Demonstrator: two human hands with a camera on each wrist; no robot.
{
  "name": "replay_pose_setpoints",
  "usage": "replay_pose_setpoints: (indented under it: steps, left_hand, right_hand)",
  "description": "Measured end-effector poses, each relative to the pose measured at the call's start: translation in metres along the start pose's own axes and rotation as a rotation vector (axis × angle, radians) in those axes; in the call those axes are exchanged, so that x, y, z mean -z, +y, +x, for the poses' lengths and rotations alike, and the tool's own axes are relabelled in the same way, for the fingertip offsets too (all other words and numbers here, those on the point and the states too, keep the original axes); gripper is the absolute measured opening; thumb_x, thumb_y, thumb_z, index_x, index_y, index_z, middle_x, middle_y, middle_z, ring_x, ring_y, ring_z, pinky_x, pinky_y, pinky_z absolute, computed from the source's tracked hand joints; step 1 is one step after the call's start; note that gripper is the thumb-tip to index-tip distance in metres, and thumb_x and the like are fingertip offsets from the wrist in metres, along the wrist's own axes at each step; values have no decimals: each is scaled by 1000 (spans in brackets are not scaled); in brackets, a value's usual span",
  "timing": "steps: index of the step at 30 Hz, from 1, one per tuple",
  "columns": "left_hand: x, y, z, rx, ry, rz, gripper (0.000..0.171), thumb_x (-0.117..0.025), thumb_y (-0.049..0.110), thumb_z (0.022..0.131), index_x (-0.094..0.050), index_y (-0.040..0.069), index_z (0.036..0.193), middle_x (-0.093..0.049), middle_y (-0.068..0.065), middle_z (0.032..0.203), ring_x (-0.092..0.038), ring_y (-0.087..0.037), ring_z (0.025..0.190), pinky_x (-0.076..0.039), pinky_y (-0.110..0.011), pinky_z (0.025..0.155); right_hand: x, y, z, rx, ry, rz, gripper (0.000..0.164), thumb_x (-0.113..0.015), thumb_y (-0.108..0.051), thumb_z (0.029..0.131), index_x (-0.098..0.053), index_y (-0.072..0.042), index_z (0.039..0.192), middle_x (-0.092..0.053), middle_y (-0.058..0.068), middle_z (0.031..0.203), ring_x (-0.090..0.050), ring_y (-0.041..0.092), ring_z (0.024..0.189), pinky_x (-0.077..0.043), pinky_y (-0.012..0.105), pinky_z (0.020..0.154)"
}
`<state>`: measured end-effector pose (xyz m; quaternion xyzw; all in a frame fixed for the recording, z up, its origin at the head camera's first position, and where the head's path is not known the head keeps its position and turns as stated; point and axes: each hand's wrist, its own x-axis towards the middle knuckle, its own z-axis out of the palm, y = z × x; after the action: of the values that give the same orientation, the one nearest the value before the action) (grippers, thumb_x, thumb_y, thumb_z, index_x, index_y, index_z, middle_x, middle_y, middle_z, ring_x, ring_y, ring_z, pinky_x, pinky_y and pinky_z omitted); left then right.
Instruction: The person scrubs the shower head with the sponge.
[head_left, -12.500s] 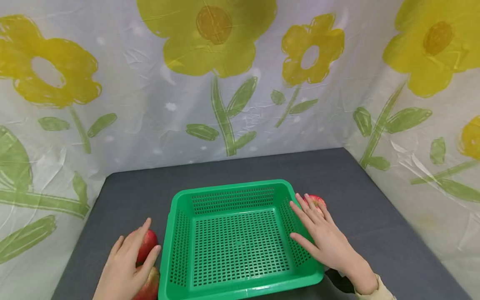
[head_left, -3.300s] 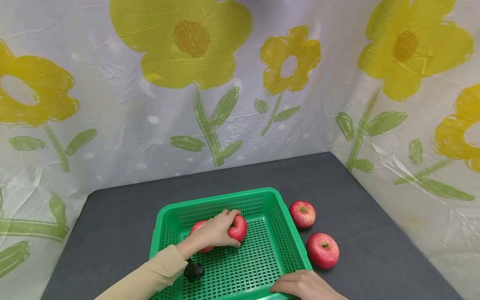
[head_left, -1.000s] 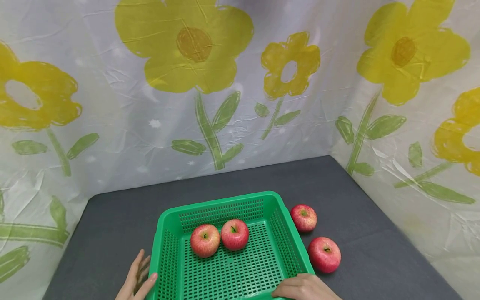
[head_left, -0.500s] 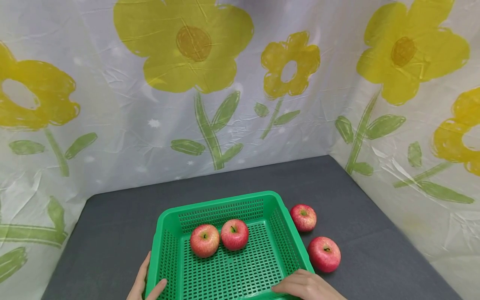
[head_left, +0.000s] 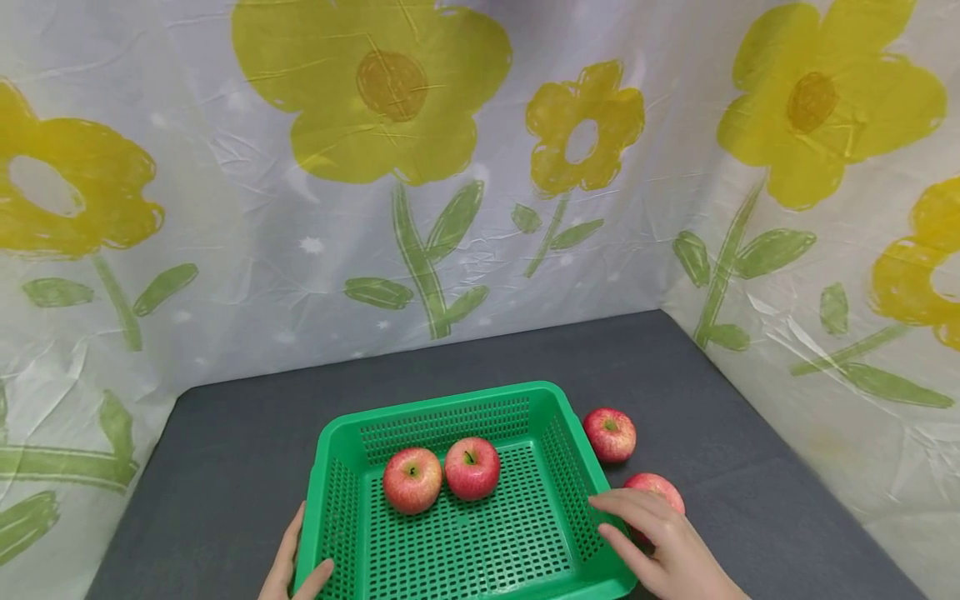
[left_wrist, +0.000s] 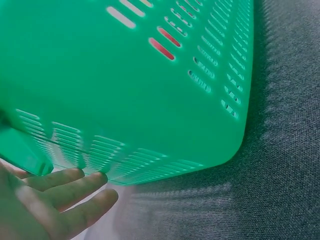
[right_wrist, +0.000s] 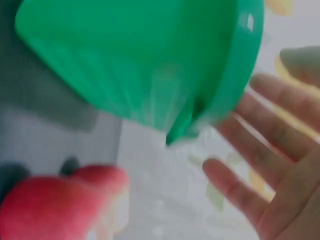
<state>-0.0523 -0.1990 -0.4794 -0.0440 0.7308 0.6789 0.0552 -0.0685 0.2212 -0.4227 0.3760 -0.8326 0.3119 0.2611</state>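
Observation:
A green plastic basket [head_left: 435,406] with slotted walls stands on the table. Inside it, two red apples [head_left: 412,482] sit side by side toward the back. My left hand [head_left: 285,560] holds the basket's left side, thumb over the rim and the other fingers along the outer wall; the left wrist view shows these fingers [left_wrist: 82,192] under the rim. My right hand [head_left: 671,546], fingers spread and holding nothing, hovers by the right rim and partly hides an apple [head_left: 662,486] on the table. Another apple [head_left: 610,435] lies farther back, close to the basket's right wall.
The dark grey table [head_left: 255,425] extends behind and to both sides of the basket. A pale curtain [head_left: 255,275] with yellow flowers encloses its back and sides.
Two apples from the left of the table now lie in the basket. My left hand has left them and taken the left rim. My right hand has moved from the near rim rightward.

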Motion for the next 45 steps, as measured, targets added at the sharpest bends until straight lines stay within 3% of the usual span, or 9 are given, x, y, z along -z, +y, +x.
replay_pose_setpoints:
  steps: [2,5,9,14,20,26,33,37,45]
  left_hand:
    - [0,0,0,10,2,12,91,-59,38,82,5,11,143,-13,-21,141,-49,10,93,-49,-43,81]
    - [1,0,1,27,5,32,95,-59,41,80,5,12,143,-13,-23,140,-50,-15,107,-48,-44,82]
    - [1,0,1,54,5,31,96,-60,42,79,6,12,143,-14,-24,140,-33,-46,115,-48,-46,81]
    - [0,2,1,46,-5,24,88,-56,33,85,7,11,142,-13,-26,139,-31,-50,115,-49,-47,80]
    - [0,4,1,47,-7,30,83,-53,28,88,8,11,142,-13,-27,139,-33,-48,114,-49,-46,80]
    - [-2,7,0,52,-10,35,83,-53,29,88,8,12,142,-9,-26,140,-30,-49,117,-48,-46,82]
    - [-2,5,-2,22,-23,35,83,-52,29,89,10,13,142,-9,-26,140,-31,-48,114,-48,-45,81]
    - [-1,5,-1,32,-19,24,84,-53,30,88,9,13,142,-10,-26,140,-32,-49,114,-48,-45,80]
    - [-1,5,0,80,-5,22,87,-56,31,86,8,15,142,-12,-26,139,-31,-50,115,-49,-47,79]
  right_hand:
    - [4,6,-3,-76,17,-59,35,-69,-10,75,-62,-13,109,-59,-3,105,-54,11,94,-36,15,86]
    - [9,16,-8,-207,6,-148,44,-71,-8,72,-59,-13,114,-55,0,112,-52,12,93,-38,26,82]
    - [14,30,-19,-372,-40,-234,52,-73,-11,71,-54,-11,119,-47,8,121,-49,20,98,-36,43,77]
    - [14,43,-35,-524,-119,-302,62,-75,-26,70,-48,-6,123,-36,20,129,-40,38,110,-34,55,72]
    - [8,51,-49,-655,-204,-283,75,-71,-45,70,-43,-6,127,-28,23,133,-37,42,111,-33,60,74]
    - [3,54,-53,-708,-269,-234,86,-68,-54,67,-36,-7,132,-28,23,133,-43,39,108,-38,65,72]
    - [0,52,-50,-776,-266,-198,88,-70,-54,65,-36,-9,133,-42,10,119,-52,24,92,-50,37,64]
    - [0,51,-46,-799,-258,-235,85,-75,-48,62,-41,-8,129,-47,9,112,-53,21,87,-49,35,61]
    - [16,39,-21,-739,-100,-297,78,-80,-38,60,-46,-13,125,-48,9,109,-54,26,83,-49,38,52]
